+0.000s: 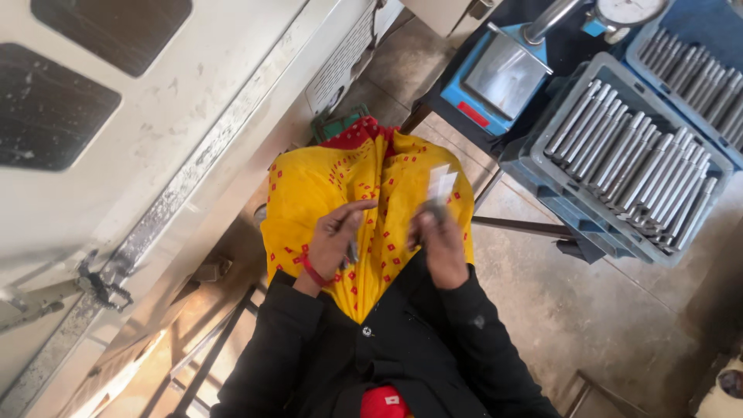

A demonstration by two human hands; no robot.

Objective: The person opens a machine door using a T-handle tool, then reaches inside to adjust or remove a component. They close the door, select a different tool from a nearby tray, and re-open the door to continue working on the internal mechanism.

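My left hand is in front of a yellow cloth with red dots and pinches a small dark metal piece. A red band circles that wrist. My right hand is a little to the right and grips a small pale shiny piece that sticks up above its fingers. Both hands are blurred, so the exact shape of each piece is unclear. Black sleeves cover both my arms.
A grey-blue crate of several long metal rods stands at the right, with another such crate behind it. A blue base with a steel plate and a dial gauge sits at the top. A white machine housing fills the left.
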